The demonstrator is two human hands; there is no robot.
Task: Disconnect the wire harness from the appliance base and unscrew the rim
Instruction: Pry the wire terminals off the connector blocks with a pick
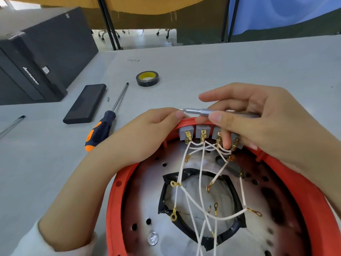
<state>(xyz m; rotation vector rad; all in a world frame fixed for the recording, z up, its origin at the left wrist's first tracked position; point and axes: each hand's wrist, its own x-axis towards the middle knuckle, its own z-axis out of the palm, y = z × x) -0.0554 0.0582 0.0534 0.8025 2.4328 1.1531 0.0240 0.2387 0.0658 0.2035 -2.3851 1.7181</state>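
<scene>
The appliance base (144, 193) lies upside down in front of me, a metal pan with a red rim (115, 191). Grey connector blocks (186, 133) line the rim's far edge, with brass terminals and white harness wires (202, 174) trailing across the pan, ending in loose ring lugs. My left hand (140, 137) grips the rim's far left edge. My right hand (258, 115) holds a small silver precision screwdriver (197, 111) lying sideways above the blocks, tip pointing left toward my left fingertips; some of its fingers reach down onto the right-hand terminals.
On the grey table: an orange-and-black screwdriver (103, 130), a black flat case (85, 103), a roll of black tape (147, 78), a pen-like tool (11, 125) at the left edge. A black computer tower (36, 58) lies at the far left.
</scene>
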